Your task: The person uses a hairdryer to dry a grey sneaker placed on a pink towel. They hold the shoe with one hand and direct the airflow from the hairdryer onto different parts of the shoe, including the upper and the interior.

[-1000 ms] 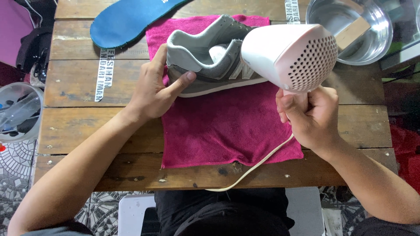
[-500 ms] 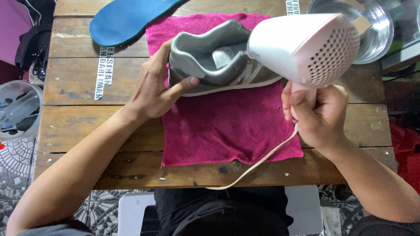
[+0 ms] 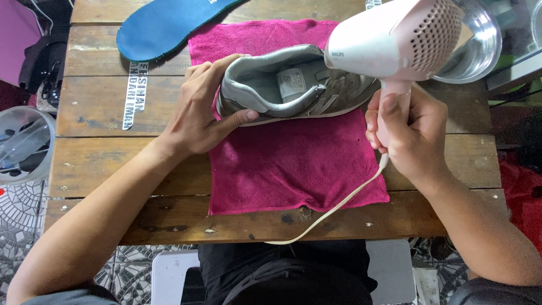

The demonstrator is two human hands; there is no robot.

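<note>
from the head view, my left hand point(image 3: 200, 110) is curled around the heel of the grey mesh sneaker point(image 3: 293, 85) lying on its side on the magenta terry towel point(image 3: 293, 164), while my right hand point(image 3: 409, 130) is closed tight on the handle of the pale pink plastic hair dryer point(image 3: 395, 39), its nozzle right at the shoe's opening. i judge the drying is mid-way; the next move calls for sweeping air deeper inside. the steel bowl point(image 3: 485, 45) sits close behind the dryer, the blue foam insole point(image 3: 164, 25) well apart, and the wooden plank table point(image 3: 96, 107) lies bare toward me.

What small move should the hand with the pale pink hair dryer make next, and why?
Probably tip the pale pink hair dryer nozzle down toward the opening of the grey sneaker. The right hand holds it above the toe end, while the left hand props the heel open on the magenta towel.
</note>
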